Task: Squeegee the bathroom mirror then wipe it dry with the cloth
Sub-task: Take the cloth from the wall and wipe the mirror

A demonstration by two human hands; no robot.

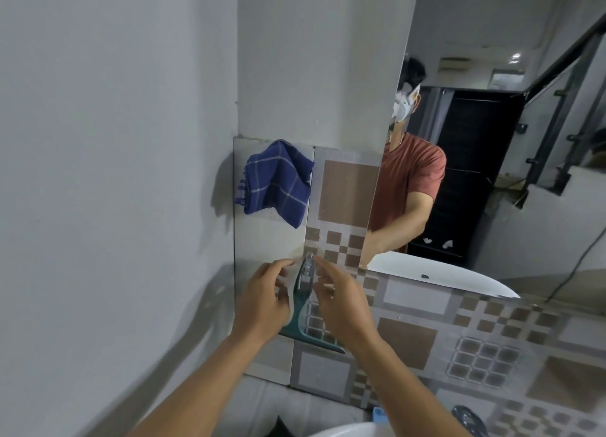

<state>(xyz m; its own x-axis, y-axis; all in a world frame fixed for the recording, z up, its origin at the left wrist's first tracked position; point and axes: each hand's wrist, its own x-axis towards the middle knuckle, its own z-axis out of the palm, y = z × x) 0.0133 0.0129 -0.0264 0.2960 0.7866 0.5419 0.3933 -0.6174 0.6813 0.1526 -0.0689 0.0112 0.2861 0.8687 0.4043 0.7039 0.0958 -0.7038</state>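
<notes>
A teal squeegee [303,305] hangs blade-down against the tiled wall [410,341], its handle top at a small metal hook [309,262]. My left hand [262,302] and my right hand [341,302] flank the handle, and the fingertips of both pinch its top at the hook. A blue checked cloth [275,180] hangs on the wall above and left of the squeegee. The mirror [492,174] fills the upper right and reflects a person in a red shirt.
A grey plaster wall [114,174] closes in on the left. The white basin rim [344,431] shows at the bottom edge, with a small light-blue item [378,415] and a dark round object [469,420] beside it.
</notes>
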